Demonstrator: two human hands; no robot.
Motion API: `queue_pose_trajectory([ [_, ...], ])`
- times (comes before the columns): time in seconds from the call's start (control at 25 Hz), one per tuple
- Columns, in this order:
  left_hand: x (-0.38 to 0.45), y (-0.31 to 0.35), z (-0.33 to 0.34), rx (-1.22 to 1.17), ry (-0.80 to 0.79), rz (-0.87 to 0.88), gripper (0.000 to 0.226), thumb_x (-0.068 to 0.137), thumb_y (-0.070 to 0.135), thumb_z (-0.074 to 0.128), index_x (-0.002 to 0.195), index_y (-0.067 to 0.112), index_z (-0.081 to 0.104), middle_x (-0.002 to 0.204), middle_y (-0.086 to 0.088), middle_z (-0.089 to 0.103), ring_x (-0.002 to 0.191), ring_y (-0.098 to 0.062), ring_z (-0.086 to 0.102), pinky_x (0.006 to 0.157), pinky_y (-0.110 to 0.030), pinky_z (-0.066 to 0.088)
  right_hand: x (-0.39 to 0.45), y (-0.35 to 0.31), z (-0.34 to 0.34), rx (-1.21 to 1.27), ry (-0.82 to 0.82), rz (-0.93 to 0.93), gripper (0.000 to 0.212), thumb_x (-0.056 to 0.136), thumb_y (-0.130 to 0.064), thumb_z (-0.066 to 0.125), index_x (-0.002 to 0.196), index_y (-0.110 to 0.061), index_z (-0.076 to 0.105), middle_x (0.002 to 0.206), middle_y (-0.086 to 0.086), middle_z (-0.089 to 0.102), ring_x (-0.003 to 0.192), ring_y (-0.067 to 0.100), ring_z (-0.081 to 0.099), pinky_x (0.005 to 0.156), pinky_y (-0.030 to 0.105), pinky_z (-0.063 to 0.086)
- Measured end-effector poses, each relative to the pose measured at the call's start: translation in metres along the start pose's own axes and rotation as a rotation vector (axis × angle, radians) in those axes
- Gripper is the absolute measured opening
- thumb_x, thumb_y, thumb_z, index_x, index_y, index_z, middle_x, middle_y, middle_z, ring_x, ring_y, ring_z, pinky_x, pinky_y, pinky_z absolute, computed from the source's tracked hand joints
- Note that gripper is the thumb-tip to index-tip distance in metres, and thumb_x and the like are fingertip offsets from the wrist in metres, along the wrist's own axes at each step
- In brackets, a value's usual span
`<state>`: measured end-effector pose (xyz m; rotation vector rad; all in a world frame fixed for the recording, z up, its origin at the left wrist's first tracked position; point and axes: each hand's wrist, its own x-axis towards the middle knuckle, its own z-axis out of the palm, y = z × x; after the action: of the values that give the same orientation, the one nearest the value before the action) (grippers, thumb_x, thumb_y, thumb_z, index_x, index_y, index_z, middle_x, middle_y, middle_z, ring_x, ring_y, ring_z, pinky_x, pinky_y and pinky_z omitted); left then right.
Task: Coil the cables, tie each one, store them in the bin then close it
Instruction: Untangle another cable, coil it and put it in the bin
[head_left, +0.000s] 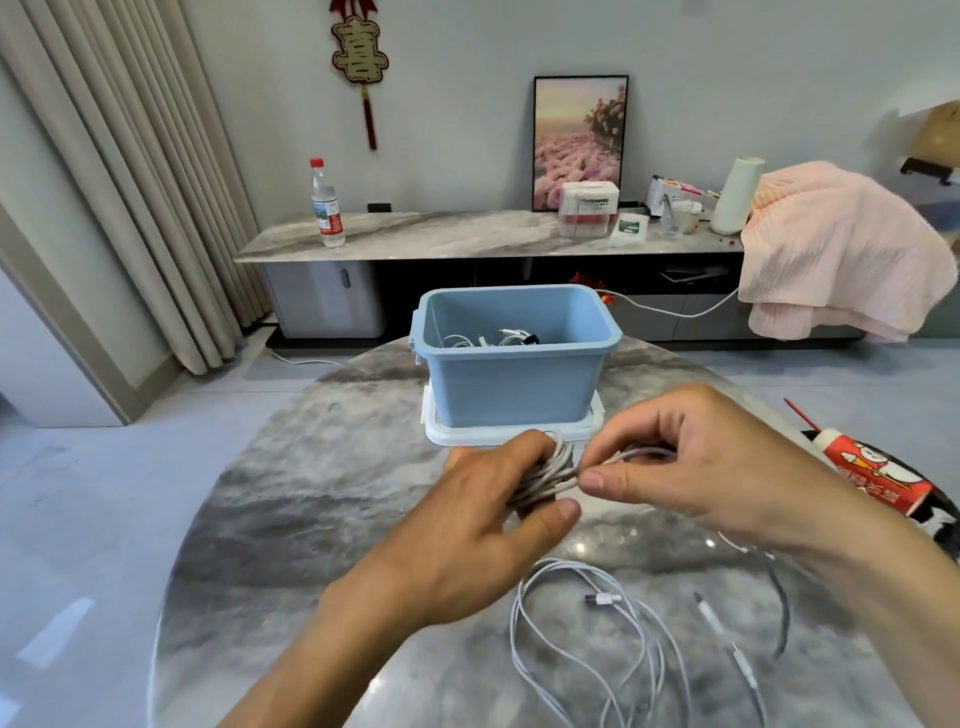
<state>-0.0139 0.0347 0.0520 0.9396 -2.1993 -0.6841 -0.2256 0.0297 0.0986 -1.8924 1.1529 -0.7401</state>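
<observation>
My left hand (483, 514) grips a coiled white cable (550, 475) above the round marble table (311, 519). My right hand (696, 467) pinches the loose end of that cable right beside the coil. Just behind the hands stands the open blue bin (514, 384), which rests on its white lid (441, 434). Inside the bin lie white cables (488, 339). A loose white cable (587, 629) sprawls on the table below the hands. Another thin cable with a white plug (709, 616) lies to its right.
A red and white tube (878, 480) lies at the table's right edge. Behind the table, a long sideboard carries a water bottle (326, 205), a tissue box (589, 208) and a pink cloth (831, 249). A dark grey cable (782, 613) curves near my right forearm.
</observation>
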Motion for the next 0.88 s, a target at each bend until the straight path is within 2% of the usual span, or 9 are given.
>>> queue_pose_trajectory([
  [0.16, -0.001, -0.001, -0.007, -0.590, -0.004, -0.208, 0.033, 0.095, 0.027, 0.050, 0.093, -0.005, 0.058, 0.066, 0.004, 0.050, 0.064, -0.011, 0.043, 0.061, -0.023, 0.035, 0.005, 0.015, -0.001, 0.050, 0.207, -0.162, 0.023, 0.077, -0.034, 0.080, 0.077, -0.018, 0.065, 0.060, 0.018, 0.046, 0.055, 0.026, 0.036, 0.051, 0.032, 0.032],
  [0.28, 0.001, 0.010, -0.012, -0.942, 0.115, -0.253, 0.030, 0.093, 0.024, 0.050, 0.085, -0.002, 0.064, 0.058, 0.004, 0.043, 0.058, -0.012, 0.039, 0.066, -0.029, 0.031, 0.011, 0.039, 0.008, -0.256, 0.377, -0.200, 0.053, 0.087, -0.056, 0.065, 0.065, -0.008, 0.060, 0.054, 0.008, 0.044, 0.050, 0.018, 0.038, 0.051, 0.034, 0.032],
  [0.36, 0.000, 0.013, -0.031, -1.249, 0.306, -0.291, 0.029, 0.092, 0.025, 0.050, 0.075, 0.009, 0.068, 0.057, 0.006, 0.039, 0.053, -0.009, 0.039, 0.074, -0.031, 0.033, 0.012, 0.054, 0.008, -0.346, 0.397, -0.100, 0.055, 0.089, -0.058, 0.056, 0.060, -0.012, 0.061, 0.046, -0.005, 0.042, 0.044, 0.011, 0.037, 0.046, 0.026, 0.029],
  [0.44, -0.003, 0.010, -0.051, -1.446, 0.469, -0.271, 0.034, 0.095, 0.030, 0.044, 0.076, 0.012, 0.067, 0.060, 0.009, 0.039, 0.053, -0.007, 0.041, 0.083, -0.033, 0.033, 0.012, 0.064, 0.006, -0.180, 0.346, 0.038, 0.048, 0.082, -0.055, 0.064, 0.055, -0.016, 0.062, 0.045, -0.007, 0.034, 0.043, 0.008, 0.029, 0.046, 0.022, 0.023],
  [0.56, -0.006, -0.003, -0.065, -1.639, 0.617, -0.225, 0.030, 0.101, 0.032, 0.040, 0.088, 0.013, 0.060, 0.065, 0.012, 0.043, 0.057, -0.004, 0.045, 0.088, -0.030, 0.031, 0.013, 0.057, 0.011, 0.387, 0.278, 0.148, 0.043, 0.074, -0.051, 0.079, 0.055, -0.015, 0.063, 0.043, 0.001, 0.027, 0.039, 0.013, 0.027, 0.042, 0.023, 0.032],
  [0.64, -0.005, -0.010, -0.070, -1.642, 0.710, -0.256, 0.028, 0.103, 0.032, 0.038, 0.092, 0.014, 0.057, 0.067, 0.013, 0.047, 0.059, -0.003, 0.049, 0.091, -0.029, 0.029, 0.012, 0.050, 0.015, 0.857, 0.239, 0.238, 0.035, 0.081, -0.043, 0.071, 0.067, -0.012, 0.063, 0.040, -0.003, 0.022, 0.033, 0.010, 0.025, 0.038, 0.024, 0.038],
  [0.72, -0.007, -0.013, -0.073, -1.655, 0.742, -0.287, 0.025, 0.102, 0.029, 0.039, 0.094, 0.014, 0.057, 0.071, 0.012, 0.054, 0.063, -0.003, 0.054, 0.096, -0.030, 0.028, 0.013, 0.051, 0.018, 0.974, 0.208, 0.396, 0.027, 0.094, -0.033, 0.055, 0.081, -0.011, 0.064, 0.045, -0.004, 0.020, 0.033, 0.006, 0.018, 0.034, 0.015, 0.026],
  [0.8, -0.010, -0.013, -0.072, -1.676, 0.710, -0.282, 0.025, 0.099, 0.023, 0.039, 0.097, 0.013, 0.061, 0.086, 0.006, 0.064, 0.077, -0.007, 0.062, 0.099, -0.032, 0.030, 0.017, 0.061, 0.027, 0.545, 0.227, 0.478, 0.029, 0.101, -0.029, 0.050, 0.084, -0.012, 0.066, 0.049, -0.002, 0.028, 0.035, 0.007, 0.019, 0.038, 0.013, 0.018],
  [0.88, -0.010, -0.011, -0.071, -1.679, 0.665, -0.258, 0.032, 0.096, 0.019, 0.035, 0.109, 0.010, 0.064, 0.107, 0.001, 0.069, 0.097, -0.011, 0.067, 0.097, -0.034, 0.037, 0.016, 0.068, 0.041, -0.117, 0.195, 0.387, 0.033, 0.101, -0.035, 0.052, 0.079, -0.020, 0.071, 0.048, -0.007, 0.040, 0.041, 0.006, 0.033, 0.045, 0.024, 0.028],
])
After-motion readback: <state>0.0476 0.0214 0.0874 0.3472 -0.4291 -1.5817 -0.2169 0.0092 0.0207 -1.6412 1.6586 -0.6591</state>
